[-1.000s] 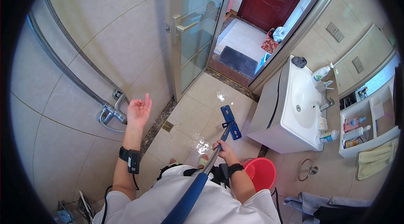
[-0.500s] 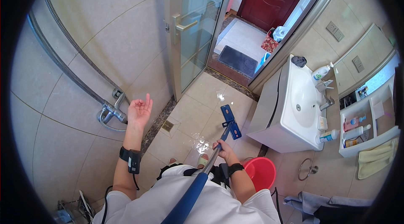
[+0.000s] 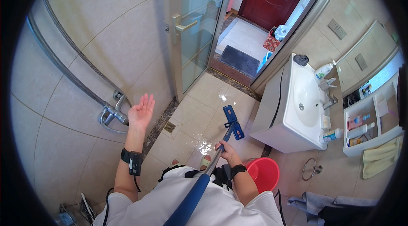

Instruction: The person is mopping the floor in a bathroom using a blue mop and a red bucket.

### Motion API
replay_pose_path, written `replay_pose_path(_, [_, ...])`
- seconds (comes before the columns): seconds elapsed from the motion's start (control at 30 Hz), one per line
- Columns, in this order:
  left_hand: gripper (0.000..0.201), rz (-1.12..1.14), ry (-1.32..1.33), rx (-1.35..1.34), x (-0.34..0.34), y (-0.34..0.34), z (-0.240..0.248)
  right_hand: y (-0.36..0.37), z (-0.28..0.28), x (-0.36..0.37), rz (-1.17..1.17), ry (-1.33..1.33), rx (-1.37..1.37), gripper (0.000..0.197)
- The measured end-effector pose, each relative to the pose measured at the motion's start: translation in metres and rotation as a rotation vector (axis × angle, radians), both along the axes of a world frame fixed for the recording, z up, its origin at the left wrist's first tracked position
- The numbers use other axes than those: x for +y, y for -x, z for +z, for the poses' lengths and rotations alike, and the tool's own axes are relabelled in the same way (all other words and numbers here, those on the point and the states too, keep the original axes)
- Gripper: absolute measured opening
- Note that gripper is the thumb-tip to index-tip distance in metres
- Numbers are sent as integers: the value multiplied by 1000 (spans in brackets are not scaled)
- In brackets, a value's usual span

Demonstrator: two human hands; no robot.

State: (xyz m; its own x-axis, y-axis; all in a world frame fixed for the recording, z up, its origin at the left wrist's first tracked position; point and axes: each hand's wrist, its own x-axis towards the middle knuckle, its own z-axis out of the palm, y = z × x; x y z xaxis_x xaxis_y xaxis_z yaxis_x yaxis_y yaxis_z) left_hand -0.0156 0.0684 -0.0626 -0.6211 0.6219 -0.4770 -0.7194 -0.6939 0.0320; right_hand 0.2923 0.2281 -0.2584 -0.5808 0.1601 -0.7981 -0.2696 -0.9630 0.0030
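Left hand point(image 3: 141, 113) now uncurled, palm up (fingers partly bent earlier); right hand point(image 3: 227, 151) still clamped round mop point(image 3: 205, 177).

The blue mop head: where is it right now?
In the head view, the blue mop head shows against the tiled floor, right of centre, just beyond the right hand and left of the sink cabinet.

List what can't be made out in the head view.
Head view throughout:
Mop handle: upper end cut off by the lower edge.
Mop head: underside hidden by its own top.
Slippers: rear parts hidden by the white shirt.
Ribbed shower hose: upper end lost in the dark rim.
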Motion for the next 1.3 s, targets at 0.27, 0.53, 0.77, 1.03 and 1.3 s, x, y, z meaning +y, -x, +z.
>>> replay_pose_path(0.27, [42, -11, 40, 5, 0, 1, -7, -1, -4, 0, 6, -9, 6, 10])
replay_pose_path(0.53, [28, -110, 27, 168, 1, -7, 16, -2, -2, 0, -11, -6, 26, 10])
replay_pose_path(0.77, [5, -131, 71, 159, 2, 3, 8, 1, -1, 0, -6, -34, 4, 10])
replay_pose_path(1.03, [6, -141, 100, 184, 0, 3, 9, 3, -4, 3, 3, -27, 19, 10])
replay_pose_path(1.3, [6, -166, 108, 240, 5, -5, 20, 4, -2, 2, -4, -17, -8, 10])
